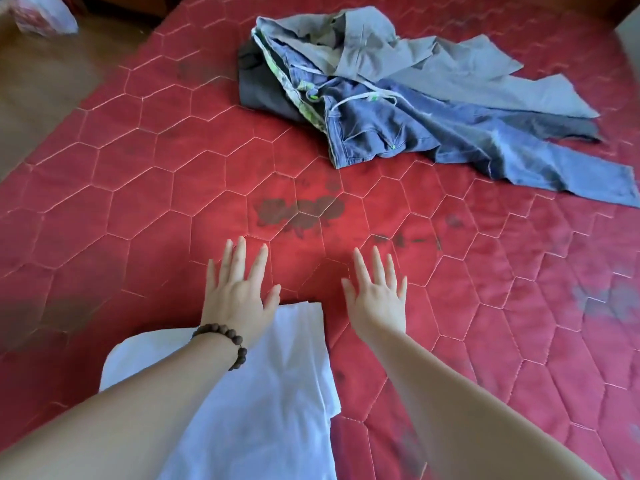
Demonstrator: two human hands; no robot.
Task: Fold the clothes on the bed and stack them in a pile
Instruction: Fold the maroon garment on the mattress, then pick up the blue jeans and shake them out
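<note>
Unfolded clothes (408,98) lie heaped at the far side of the red quilted bed (173,188); a folded white garment (270,393) sits near, left hand (239,292) and right hand (377,299) outstretched, fingers straight, gripping nothing.

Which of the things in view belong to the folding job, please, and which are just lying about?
Part of the job:
- white garment, near the person
- blue jeans, unfolded
- grey garment, crumpled
- dark grey garment, under the heap
- left hand, right hand

Just lying about:
- plastic bag on the floor
- bead bracelet
</note>
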